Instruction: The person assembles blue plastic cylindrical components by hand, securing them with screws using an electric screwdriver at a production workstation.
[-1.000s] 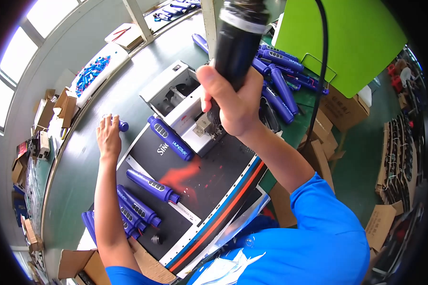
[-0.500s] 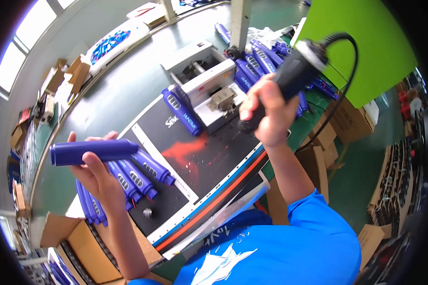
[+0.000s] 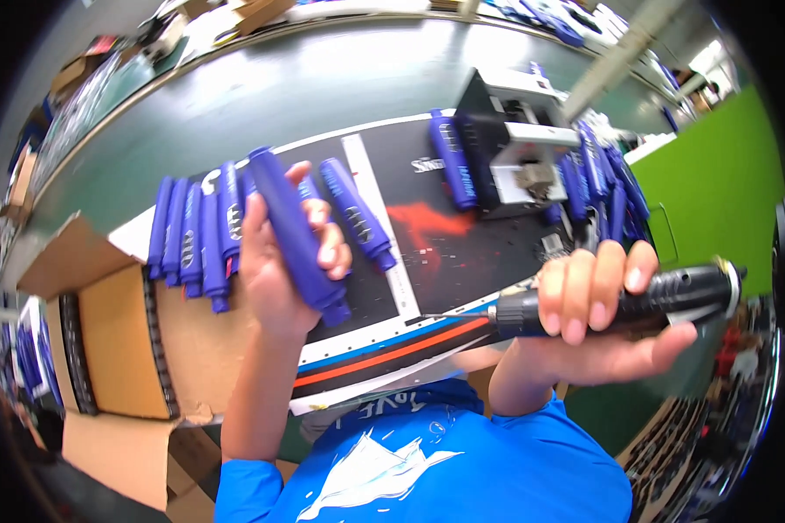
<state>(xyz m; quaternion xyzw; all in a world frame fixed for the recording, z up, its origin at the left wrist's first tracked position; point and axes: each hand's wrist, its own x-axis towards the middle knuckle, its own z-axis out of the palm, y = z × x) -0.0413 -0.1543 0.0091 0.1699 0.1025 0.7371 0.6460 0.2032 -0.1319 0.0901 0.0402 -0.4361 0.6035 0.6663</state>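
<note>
The person wears a bright blue short-sleeved T-shirt [image 3: 462,471] — plain in weave, with a rounded neckline at the top of the chest. Across its front runs a white printed graphic [image 3: 375,475], jagged and splashed in shape, with a band of white lettering above it that bends with the cloth. The left sleeve [image 3: 244,492] ends above the elbow in a hemmed edge; the right sleeve [image 3: 541,410] stops likewise near the upper arm. Both forearms are bare, and the left hand [image 3: 275,261] and right hand [image 3: 597,301] carry no gloves — no watch, ring or band shows on either wrist.
</note>
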